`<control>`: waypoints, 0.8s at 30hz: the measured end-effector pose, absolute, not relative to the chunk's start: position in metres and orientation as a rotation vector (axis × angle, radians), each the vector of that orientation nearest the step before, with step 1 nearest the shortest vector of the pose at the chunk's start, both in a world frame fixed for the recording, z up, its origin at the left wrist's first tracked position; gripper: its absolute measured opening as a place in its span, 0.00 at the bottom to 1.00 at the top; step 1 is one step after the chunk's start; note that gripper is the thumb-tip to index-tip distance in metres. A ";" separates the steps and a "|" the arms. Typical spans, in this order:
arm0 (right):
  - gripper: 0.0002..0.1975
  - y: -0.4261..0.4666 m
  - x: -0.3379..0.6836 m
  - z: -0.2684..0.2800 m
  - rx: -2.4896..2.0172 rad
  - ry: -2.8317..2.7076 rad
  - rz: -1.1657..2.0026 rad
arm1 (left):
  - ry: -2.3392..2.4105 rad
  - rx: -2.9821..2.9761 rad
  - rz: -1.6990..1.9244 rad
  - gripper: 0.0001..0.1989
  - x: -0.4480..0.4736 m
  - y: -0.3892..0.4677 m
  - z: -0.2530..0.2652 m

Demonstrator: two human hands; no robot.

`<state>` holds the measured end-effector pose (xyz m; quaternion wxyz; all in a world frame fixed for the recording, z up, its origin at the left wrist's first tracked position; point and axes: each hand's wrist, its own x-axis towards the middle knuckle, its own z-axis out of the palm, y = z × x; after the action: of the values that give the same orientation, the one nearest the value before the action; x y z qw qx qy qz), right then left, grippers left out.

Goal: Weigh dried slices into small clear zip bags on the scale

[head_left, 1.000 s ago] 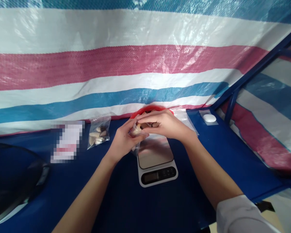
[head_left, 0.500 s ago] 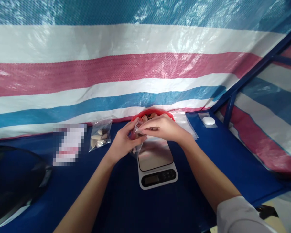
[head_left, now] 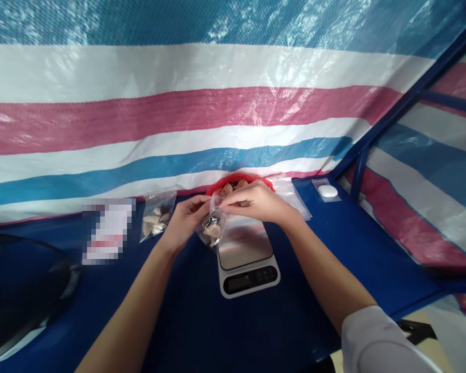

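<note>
Between my hands hangs a clear plastic bag (head_left: pixel 212 228) with pale and dark dried pieces in its bottom. My left hand (head_left: pixel 186 220) pinches the bag's upper left edge, and my right hand (head_left: pixel 250 202) pinches the top at the right. The bag hangs over the left edge of a white kitchen scale (head_left: pixel 246 248) with a shiny plate; its display looks dark. Behind my right hand is a red basket (head_left: pixel 217 183) holding more brownish pieces, partly hidden by the hand.
A filled clear bag (head_left: pixel 158 220) lies to the left, beside a blurred-out paper (head_left: pixel 108 230). Flat clear bags (head_left: pixel 295 199) and a white oval object (head_left: pixel 328 191) lie to the right. A black round object (head_left: pixel 23 290) sits at the near left. Striped sheeting (head_left: pixel 178 114) hangs behind the blue table (head_left: pixel 314 311).
My left fingers have shifted left along the bag's top, so the bag and its contents show more openly. My right hand keeps its pinch. The whole view has shifted slightly.
</note>
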<state>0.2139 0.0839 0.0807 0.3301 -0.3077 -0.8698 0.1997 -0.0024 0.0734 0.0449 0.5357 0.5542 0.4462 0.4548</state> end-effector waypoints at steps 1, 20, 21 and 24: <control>0.07 0.083 0.215 0.082 -0.808 -2.277 0.558 | 1.078 1.322 1.129 0.21 -0.001 0.073 0.045; 0.15 0.055 0.259 0.050 -0.937 -1.493 1.287 | 1.236 2.258 1.262 0.15 0.016 0.040 0.045; 0.15 0.051 0.263 0.046 -0.956 -1.440 1.309 | 1.226 2.300 1.231 0.16 0.015 0.036 0.040; 0.17 0.044 0.272 0.031 -0.997 -1.306 1.335 | 1.239 2.389 1.144 0.18 0.012 0.022 0.023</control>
<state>0.2725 0.0437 0.0310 0.4901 -0.4105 -0.5376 0.5498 0.0123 0.0223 0.0234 0.1082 0.8121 0.4213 0.3889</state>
